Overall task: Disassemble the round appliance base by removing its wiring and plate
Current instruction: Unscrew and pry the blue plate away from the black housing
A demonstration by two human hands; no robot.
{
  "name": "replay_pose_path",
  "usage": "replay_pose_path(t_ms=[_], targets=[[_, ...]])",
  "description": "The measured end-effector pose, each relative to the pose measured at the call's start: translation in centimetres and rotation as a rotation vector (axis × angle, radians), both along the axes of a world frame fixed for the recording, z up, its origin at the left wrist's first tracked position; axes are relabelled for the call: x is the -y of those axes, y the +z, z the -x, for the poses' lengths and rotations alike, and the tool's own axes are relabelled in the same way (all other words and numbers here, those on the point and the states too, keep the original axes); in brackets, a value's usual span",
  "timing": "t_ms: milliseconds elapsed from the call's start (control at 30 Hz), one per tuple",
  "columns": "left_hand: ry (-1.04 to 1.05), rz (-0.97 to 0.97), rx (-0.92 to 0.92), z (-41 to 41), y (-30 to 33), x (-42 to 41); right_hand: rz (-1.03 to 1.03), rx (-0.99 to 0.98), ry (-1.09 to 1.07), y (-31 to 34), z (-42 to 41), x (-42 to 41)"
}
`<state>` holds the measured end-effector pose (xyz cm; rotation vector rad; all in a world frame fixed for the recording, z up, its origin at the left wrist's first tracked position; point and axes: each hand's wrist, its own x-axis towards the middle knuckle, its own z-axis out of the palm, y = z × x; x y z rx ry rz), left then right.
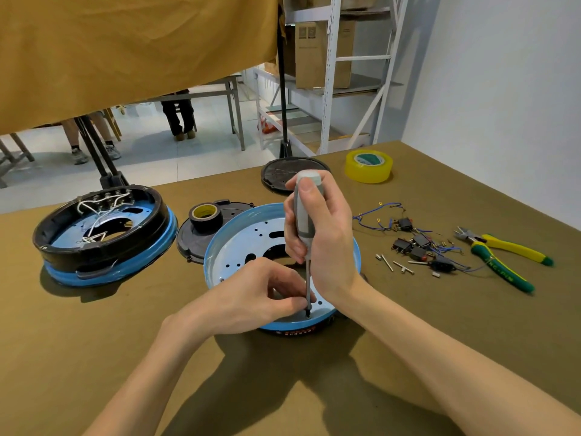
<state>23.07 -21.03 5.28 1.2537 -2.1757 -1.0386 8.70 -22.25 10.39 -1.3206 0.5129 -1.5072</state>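
Note:
A round blue-rimmed appliance base (220, 247) with a pale perforated plate (248, 237) inside lies in the middle of the table. My right hand (323, 234) grips the grey handle of a screwdriver (304, 212) held upright, its tip set into a hole near the base's front rim. My left hand (261, 297) pinches the screwdriver's shaft just above the tip. A second round base (103, 234), black over blue, sits at the left with white wiring (94, 209) still inside.
Behind the base lie a black cover (188, 237) carrying a roll of black tape (206, 215), another black disc (283, 174) and a yellow tape roll (368, 166). To the right are loose switches with blue wires (412, 240), several metal pins (396, 262) and yellow-green pliers (503, 256).

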Motion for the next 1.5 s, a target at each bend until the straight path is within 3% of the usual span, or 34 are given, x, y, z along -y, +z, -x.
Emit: replay_pose_path(t_ms=[333,533,667,800,867,1033,1233,1400,1500], targets=[[-0.04,0.022,-0.035,0.6,0.2,-0.4,0.107,-0.111,-0.108,0.3,1.0,-1.0],[0.073,0.049,-0.081,1.1,0.1,-0.4,-0.011,-0.19,0.022,0.8,2.5,-0.7],[0.117,0.127,-0.039,1.4,-0.4,-0.3,-0.058,-0.144,0.053,1.0,3.0,-0.7],[-0.04,-0.026,-0.114,0.9,0.2,-0.3,-0.044,-0.181,0.085,1.1,3.1,-0.6],[-0.008,-0.046,-0.14,0.6,0.1,-0.2,-0.036,-0.229,0.119,1.1,3.1,-0.5],[0.126,0.139,-0.054,1.3,-0.4,-0.1,-0.023,-0.265,0.138,1.4,2.7,-0.6],[-0.06,-0.014,-0.037,-0.2,0.6,0.0,-0.081,-0.218,0.129,1.3,2.1,-0.6],[0.084,0.119,0.025,0.6,0.0,-0.1,-0.049,-0.214,0.172,1.3,2.0,-0.5],[0.023,0.095,0.065,0.3,0.2,-0.1,-0.033,-0.211,0.173,1.2,2.0,-0.4]])
